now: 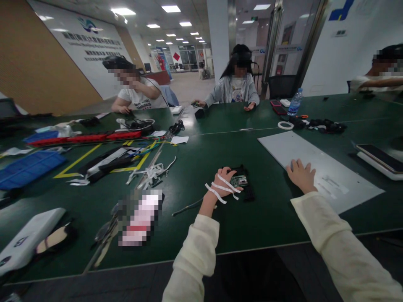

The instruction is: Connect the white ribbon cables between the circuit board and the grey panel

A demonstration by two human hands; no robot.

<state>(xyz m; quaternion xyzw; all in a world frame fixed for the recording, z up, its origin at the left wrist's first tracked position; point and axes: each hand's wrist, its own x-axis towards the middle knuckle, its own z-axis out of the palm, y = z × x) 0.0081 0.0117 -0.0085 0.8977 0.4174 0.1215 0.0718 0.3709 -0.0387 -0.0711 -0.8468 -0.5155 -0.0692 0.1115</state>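
Observation:
My left hand (pixel 223 183) is at the middle of the table, with white tape strips (pixel 217 193) stuck across its back. Its fingers curl over the left side of a small green circuit board (pixel 239 180) set in a black casing (pixel 248 193); the fingertips are partly hidden. A thin cable (pixel 188 206) runs leftward from under that wrist. Over on the right, my right hand (pixel 301 175) rests with fingers spread on a large pale grey panel (pixel 333 167), which carries white labels near the hand. Nothing is in the right hand.
Left of me lie crumpled white strips (pixel 154 174), a blurred pink phone-like item (pixel 143 218), a blue tray (pixel 31 167) and a white device (pixel 31 239). A tape roll (pixel 285 125) and water bottle (pixel 295 102) stand beyond the panel. Several people sit around the table.

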